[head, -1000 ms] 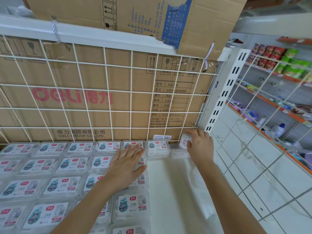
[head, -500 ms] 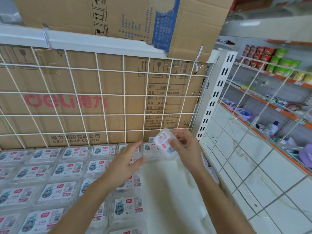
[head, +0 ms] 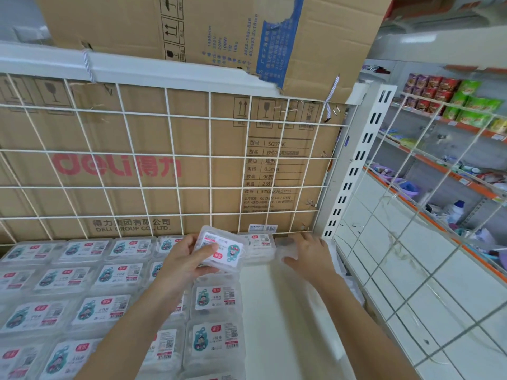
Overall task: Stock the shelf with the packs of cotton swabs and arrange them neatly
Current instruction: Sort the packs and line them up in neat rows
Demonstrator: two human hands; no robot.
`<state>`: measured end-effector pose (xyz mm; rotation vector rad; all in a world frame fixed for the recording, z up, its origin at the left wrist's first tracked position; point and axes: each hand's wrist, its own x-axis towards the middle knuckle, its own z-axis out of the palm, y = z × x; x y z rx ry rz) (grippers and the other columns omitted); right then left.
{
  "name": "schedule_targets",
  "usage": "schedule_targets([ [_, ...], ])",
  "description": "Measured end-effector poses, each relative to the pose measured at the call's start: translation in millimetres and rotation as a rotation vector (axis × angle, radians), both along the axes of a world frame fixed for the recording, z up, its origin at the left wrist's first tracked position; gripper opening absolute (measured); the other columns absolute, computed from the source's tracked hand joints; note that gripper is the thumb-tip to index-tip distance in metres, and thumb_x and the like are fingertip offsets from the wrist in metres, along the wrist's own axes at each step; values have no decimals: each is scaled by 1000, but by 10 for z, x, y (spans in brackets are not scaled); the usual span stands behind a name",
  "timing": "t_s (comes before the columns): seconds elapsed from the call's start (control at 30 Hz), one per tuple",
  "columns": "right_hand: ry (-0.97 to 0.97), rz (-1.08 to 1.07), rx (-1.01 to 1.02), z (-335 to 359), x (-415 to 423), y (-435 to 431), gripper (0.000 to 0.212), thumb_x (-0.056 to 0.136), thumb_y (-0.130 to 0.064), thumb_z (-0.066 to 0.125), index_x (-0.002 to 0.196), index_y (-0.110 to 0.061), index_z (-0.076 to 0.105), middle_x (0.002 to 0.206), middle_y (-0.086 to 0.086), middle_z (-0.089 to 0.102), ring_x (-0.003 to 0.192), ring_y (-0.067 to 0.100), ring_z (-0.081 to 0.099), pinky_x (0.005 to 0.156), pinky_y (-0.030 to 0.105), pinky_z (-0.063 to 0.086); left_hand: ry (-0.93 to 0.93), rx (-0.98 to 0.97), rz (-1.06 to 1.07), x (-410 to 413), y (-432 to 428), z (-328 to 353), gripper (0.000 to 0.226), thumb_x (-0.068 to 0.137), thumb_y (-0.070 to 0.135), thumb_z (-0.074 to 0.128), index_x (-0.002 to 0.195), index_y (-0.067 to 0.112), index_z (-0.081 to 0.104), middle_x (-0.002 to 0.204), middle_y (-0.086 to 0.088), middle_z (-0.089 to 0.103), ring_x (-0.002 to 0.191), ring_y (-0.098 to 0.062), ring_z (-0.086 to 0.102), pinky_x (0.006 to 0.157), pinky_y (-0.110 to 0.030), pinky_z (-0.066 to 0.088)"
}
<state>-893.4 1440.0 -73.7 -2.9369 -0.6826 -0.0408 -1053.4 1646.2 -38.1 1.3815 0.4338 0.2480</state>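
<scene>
Set the pack (head: 230, 252) down flat, label up, in the bare gap at the shelf's (head: 274, 311) back right, flush with the rows (head: 109, 275). At centre frame the left hand (head: 182, 266) grips it, fingers curled beneath and thumb on the label. The right hand (head: 308, 256) lies loosely spread beside it; whether it touches anything, I cannot tell.

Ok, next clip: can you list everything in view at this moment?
Swab packs: many, clear with white labels, rows on shelf's left.
Held pack: one, clear, tilted, above back row.
Shelf: one, white, bare strip at right.
Wire grid: one, white, behind shelf.
Cardboard boxes: at least two, brown, behind and above grid.
Snack bags: many, red and green, far shelves.
Bottle: one, white, blue cap, far shelf.
Left hand: grips held pack.
Right hand: flat on corner pack.
</scene>
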Motion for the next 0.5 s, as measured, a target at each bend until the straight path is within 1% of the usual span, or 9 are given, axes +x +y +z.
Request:
schedule_targets([
  [0.1,-68,6,-68,-84,28,72,65,79,-53,62,134,-25,42,134,5,44,126,23,40,108,35,23,-5,-9,-1,-4,8,-4,26,86,12,63,112,6,58,99,-11,72,92,-21,70,75,-31,58],
  [0.2,-84,-10,-120,-125,31,118,68,76,-59,62,132,-25,43,130,5,46,123,24,42,111,38,20,-4,-5,-5,1,6,-5,26,87,12,63,112,6,58,101,-12,72,92,-22,69,76,-31,58],
  [0.33,-98,-14,-159,-130,43,149,71,76,-66,57,131,-23,41,130,8,47,122,26,43,107,39,23,-9,-8,-13,1,-18,3,27,88,12,62,114,6,58,99,-10,72,92,-21,69,76,-30,58],
  [0.43,-76,-20,-210,-104,70,181,77,75,-68,56,132,-21,36,136,14,44,124,27,44,105,40,26,-11,-7,-10,-3,-46,12,25,88,12,63,112,6,59,97,-9,73,90,-20,70,74,-28,58],
  [0.5,-57,-14,-235,-80,104,185,78,76,-67,57,134,-20,34,143,17,37,127,28,42,107,41,25,-12,-11,-8,-9,-53,10,24,88,11,63,111,6,59,95,-8,73,90,-20,70,73,-28,58],
])
